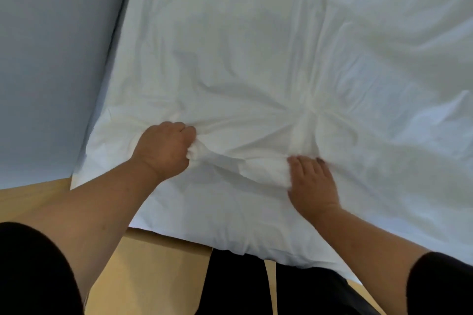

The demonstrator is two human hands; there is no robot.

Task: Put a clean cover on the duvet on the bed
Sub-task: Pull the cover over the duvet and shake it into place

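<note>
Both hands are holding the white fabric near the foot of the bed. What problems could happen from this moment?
1. The left hand and right hand grip bunched folds of the white cover, so a pull may tighten the wrinkles fanning out from them.
2. The near edge overhangs toward the wooden floor; pulling this way could drag it down.

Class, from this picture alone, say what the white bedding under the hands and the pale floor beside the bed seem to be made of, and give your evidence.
White bedding: seemingly thin woven fabric, matte; it creases and bunches where the left hand and right hand grip it. Pale yellow-brown floor: smooth and hard-looking, perhaps wood or laminate; no grain is discernible.
</note>
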